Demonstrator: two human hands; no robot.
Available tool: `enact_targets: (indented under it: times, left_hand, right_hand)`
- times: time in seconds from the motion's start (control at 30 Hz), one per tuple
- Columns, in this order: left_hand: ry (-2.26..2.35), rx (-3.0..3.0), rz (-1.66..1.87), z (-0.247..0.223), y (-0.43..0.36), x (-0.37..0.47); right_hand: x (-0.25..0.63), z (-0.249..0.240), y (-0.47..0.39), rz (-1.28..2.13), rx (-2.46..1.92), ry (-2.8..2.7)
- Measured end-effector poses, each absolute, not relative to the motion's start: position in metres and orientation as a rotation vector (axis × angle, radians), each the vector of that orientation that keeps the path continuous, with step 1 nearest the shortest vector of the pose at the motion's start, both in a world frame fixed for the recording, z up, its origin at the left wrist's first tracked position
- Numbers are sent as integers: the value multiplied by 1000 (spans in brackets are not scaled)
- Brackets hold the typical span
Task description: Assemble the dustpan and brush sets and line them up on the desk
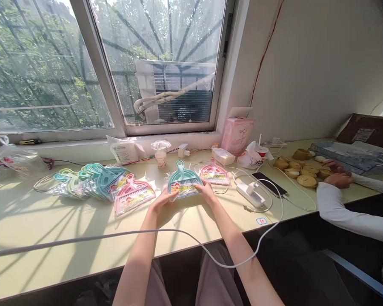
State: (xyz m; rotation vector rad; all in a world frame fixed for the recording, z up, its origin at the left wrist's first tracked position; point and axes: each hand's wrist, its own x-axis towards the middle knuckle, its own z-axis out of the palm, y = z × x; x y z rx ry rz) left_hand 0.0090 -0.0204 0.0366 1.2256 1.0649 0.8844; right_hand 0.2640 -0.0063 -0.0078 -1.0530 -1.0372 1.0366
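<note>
A teal dustpan and brush set [182,180] in a clear wrapper is held between my two hands, its handle pointing to the window. My left hand [164,199] grips its lower left corner, and my right hand [207,192] its lower right. To the right lies a wrapped pink dustpan set [214,173], partly behind my right hand. Another pink dustpan set [134,195] rests left of my left hand. Beyond that, several wrapped green and teal dustpan sets [92,180] overlap in a row.
A power strip [250,194] and a phone [270,184] sit to the right, with a white cable looping across my arms. A plastic cup [161,155] and a pink box [238,135] stand by the window. Another person's hands [336,176] are beside several round yellowish pieces [306,181].
</note>
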Motion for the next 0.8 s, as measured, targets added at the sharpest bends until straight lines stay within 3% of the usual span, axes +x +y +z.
enact_targets:
  times: [0.27,0.53,0.67,0.8]
  left_hand:
    - [891,1383,977,41,-33,23]
    - [1185,1181,1109,25,-4,31]
    - [1175,1126,1208,16,1,26]
    - [1280,1025,1279,13,2,22]
  right_hand:
    - [263,6,-7,1034,-1089,-644]
    - [258,3,-10,990,-1070,-971]
    - [271,5,-11,757,-1182,-1186]
    - [326,13,-25,252,-1389,-1435]
